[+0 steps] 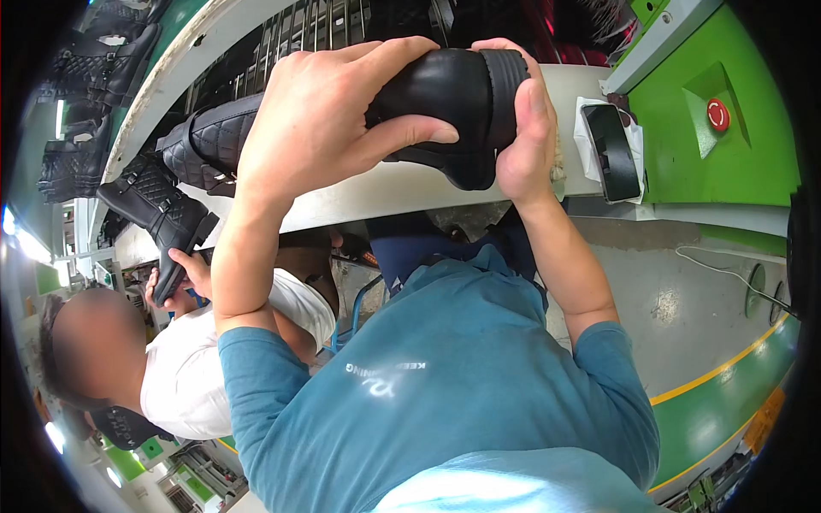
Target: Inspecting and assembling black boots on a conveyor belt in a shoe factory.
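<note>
Black boot [432, 90], twelve o'clock.
I see left hand [316, 115] pinching it, hiding part; right hand [528, 145] cups one end, fingers mostly hidden.

Grey floor [658, 282] lay right | yellow line [720, 368] bordered green strip [723, 402], lower right | white table [363, 198] crossed upper frame | lamps [34, 247] glowed left

Left hand [312, 120], right hand [528, 145] around black boot [440, 90]
</note>
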The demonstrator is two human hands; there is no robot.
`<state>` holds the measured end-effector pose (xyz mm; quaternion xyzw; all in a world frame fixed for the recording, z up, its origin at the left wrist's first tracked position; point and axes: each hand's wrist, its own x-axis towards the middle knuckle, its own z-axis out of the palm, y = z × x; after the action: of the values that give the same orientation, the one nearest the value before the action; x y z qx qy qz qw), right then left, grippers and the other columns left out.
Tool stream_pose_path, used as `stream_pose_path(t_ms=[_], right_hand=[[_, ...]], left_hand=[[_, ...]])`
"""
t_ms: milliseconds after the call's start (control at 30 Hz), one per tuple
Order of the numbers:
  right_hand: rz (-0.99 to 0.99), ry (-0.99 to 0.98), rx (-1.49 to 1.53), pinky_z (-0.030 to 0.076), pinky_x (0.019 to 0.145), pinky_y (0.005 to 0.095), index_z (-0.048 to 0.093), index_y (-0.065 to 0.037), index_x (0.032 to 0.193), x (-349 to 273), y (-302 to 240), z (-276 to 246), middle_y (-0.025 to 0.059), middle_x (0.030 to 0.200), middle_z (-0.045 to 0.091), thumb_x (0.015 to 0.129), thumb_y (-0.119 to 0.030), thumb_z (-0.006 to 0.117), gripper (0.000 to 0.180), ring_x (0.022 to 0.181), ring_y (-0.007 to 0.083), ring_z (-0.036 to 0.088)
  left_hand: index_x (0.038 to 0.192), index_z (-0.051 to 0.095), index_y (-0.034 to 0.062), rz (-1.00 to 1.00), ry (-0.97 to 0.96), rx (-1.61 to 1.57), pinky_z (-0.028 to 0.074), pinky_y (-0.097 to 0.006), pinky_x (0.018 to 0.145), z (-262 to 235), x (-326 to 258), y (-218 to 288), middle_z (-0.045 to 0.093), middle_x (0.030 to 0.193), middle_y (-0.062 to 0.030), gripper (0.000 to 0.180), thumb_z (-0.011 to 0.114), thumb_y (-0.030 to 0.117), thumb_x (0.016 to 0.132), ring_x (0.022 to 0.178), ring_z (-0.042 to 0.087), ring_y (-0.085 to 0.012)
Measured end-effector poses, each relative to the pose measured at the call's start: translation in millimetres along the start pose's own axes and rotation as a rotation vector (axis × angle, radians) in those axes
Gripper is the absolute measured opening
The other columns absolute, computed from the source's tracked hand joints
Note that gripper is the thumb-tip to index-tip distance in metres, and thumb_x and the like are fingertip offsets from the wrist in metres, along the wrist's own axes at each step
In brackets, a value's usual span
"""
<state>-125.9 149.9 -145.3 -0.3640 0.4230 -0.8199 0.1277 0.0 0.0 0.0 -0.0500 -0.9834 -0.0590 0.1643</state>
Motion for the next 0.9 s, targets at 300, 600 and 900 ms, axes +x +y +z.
stream_pose_path(t_ms=[300,600,900], right_hand=[[0.060,0.005,-0.030,0.048,0.100,0.0287,0.061,-0.002,0.141,0,-4,-4,0.0070,0.118,0.067,0.116,-0.044,0.044,0.051,0.108,0.0126,0.060],[0.046,-0.035,-0.103,0.049,0.105,0.0358,0.054,0.002,0.148,-6,-10,-11,0.0145,0.130,0.066,0.111,-0.055,0.046,0.069,0.118,0.0202,0.063],[-0.414,-0.019,-0.433,0.055,0.098,0.0460,0.045,0.004,0.144,-27,-1,-28,0.0242,0.125,0.061,0.108,-0.059,0.045,0.072,0.109,0.0314,0.064]], left_hand=[[0.132,0.076,0.0058,-0.023,0.014,0.022,0.060,-0.037,0.068,4,1,3,0.080,0.096,-0.0157,0.073,0.096,0.050,0.078,0.078,0.078,-0.0355],[0.130,0.074,0.0069,-0.031,-0.025,0.078,0.059,-0.040,0.068,4,0,14,0.079,0.097,-0.0101,0.075,0.093,0.055,0.076,0.082,0.077,-0.0320],[0.133,0.070,0.0046,-0.041,-0.013,0.043,0.057,-0.038,0.065,3,-23,54,0.077,0.104,-0.0059,0.076,0.089,0.048,0.074,0.081,0.075,-0.0251]])
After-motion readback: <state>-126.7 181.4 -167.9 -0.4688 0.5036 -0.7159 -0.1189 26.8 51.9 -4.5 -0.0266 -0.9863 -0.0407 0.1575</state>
